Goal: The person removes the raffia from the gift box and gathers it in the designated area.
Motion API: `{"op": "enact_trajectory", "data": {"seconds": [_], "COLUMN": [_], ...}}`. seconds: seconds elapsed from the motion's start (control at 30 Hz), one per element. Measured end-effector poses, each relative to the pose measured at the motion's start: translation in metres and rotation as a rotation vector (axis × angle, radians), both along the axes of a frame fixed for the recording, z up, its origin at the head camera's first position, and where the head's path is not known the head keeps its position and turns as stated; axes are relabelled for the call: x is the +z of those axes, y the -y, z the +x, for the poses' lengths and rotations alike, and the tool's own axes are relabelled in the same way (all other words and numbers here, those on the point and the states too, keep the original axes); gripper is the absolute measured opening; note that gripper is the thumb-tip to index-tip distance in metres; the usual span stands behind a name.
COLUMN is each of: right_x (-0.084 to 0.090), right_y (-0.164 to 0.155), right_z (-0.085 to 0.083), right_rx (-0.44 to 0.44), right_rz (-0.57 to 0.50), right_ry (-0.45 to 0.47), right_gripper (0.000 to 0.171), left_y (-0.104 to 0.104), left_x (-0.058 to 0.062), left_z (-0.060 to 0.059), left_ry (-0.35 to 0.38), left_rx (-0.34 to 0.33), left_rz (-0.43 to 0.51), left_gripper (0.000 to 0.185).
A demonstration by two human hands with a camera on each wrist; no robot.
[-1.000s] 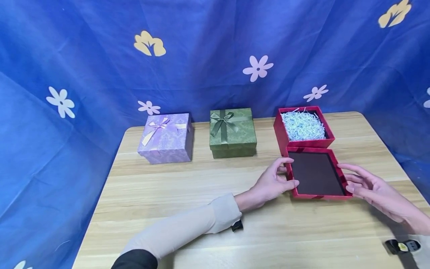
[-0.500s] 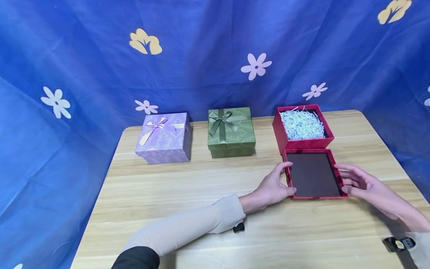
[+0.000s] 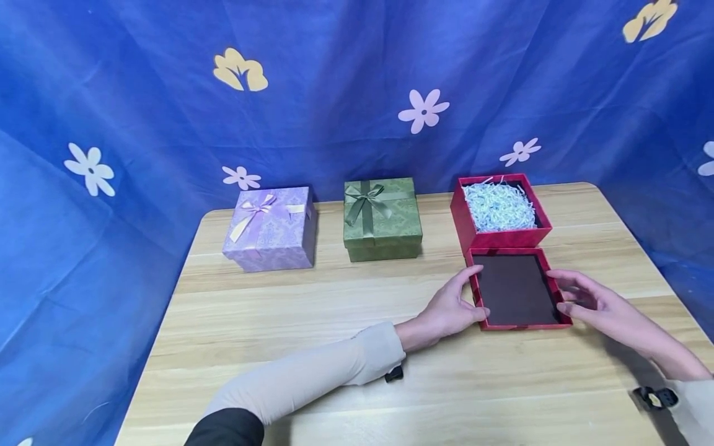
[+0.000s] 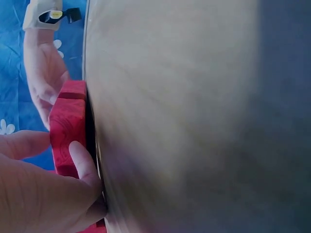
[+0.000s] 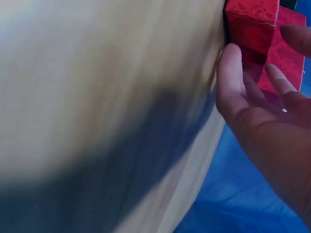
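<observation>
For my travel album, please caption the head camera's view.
Left hand and right hand hold an upturned red lid by an open red gift box with pale shredded paper inside.

Beige sleeves (image 3: 309, 375) — black wristpiece (image 3: 658, 398) (yellow-marked)

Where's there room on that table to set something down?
Bare table lies between the left sleeve and the purple box and green box; a gap separates those boxes. It's crowded where the left hand and right hand flank the red lid, close before the red box.
</observation>
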State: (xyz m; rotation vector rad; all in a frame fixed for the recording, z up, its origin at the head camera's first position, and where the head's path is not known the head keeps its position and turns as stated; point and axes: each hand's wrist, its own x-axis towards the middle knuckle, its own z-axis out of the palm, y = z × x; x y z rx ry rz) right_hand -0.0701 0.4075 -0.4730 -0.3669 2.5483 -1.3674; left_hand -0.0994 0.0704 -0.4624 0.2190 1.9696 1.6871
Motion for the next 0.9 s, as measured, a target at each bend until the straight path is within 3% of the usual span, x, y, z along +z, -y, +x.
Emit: {"op": "enact_trajectory", "data": {"seconds": [0.13, 0.27, 0.37, 0.53, 0.67, 0.9], "right_x": [0.005, 0.02, 0.037, 0.061, 0.08, 0.1], "right_y": [0.002, 0.007, 0.015, 0.034, 0.049, 0.067], "right_z": [-0.006, -0.016, -0.029, -0.058, -0.089, -0.142], "right_rx": [-0.015, -0.078, -0.14, -0.175, -0.136, 0.057], "right_rz": [0.033, 0.111, 0.138, 0.04, 0.043, 0.249], "right_ry": [-0.088, -0.166, -0.197, -0.268, -0.297, -0.307], "right_gripper": [0.058, 0.061, 0.065, 0.067, 0.071, 0.082], "left_y": [0.002, 0.006, 0.007, 0.003, -0.005, -0.024], "left_x": [-0.001, 0.003, 0.01, 0.02, 0.018, 0.012], "left_z": [-0.005, -0.012, -0.02, -0.035, -0.055, -0.088], "left_ry": [-0.004, -0.022, -0.07, -0.23, -0.316, -0.339], "left_rx": [0.03, 0.11, 0.143, 0.114, 0.142, 0.183], "left_rz": [0.057, 0.097, 0.061, -0.069, -0.105, -0.085], "left_gripper": [0.087, 0.089, 0.099, 0.122, 0.132, 0.134]}}
